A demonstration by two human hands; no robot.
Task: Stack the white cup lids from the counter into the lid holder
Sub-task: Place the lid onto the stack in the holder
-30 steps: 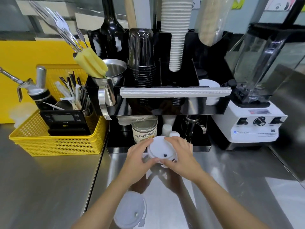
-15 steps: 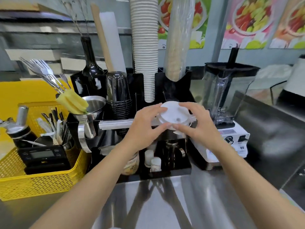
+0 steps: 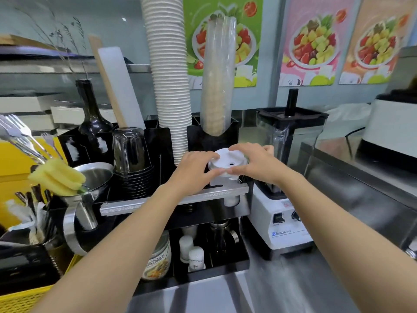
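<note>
A small stack of white cup lids [image 3: 226, 163] sits between both hands over the right front slot of the black lid holder [image 3: 212, 136]. My left hand [image 3: 194, 170] grips the stack's left side, thumb under and fingers over the top. On the right side my right hand [image 3: 255, 162] grips the stack. The top lid shows a small sip hole. More white lids [image 3: 231, 201] show below the holder's metal rail [image 3: 176, 199]. The stack's lower part is hidden by my fingers.
A tall stack of white paper cups [image 3: 168, 71] and a sleeve of clear cups [image 3: 217, 73] rise behind the holder. Black cups [image 3: 133, 159] stand to the left, a white blender [image 3: 286, 177] to the right. A yellow basket [image 3: 24, 299] sits at far left.
Both hands lifted the lid stack from the counter up to the holder's top; it has since moved slightly right and down toward the right front slot. The view tilted upward.
</note>
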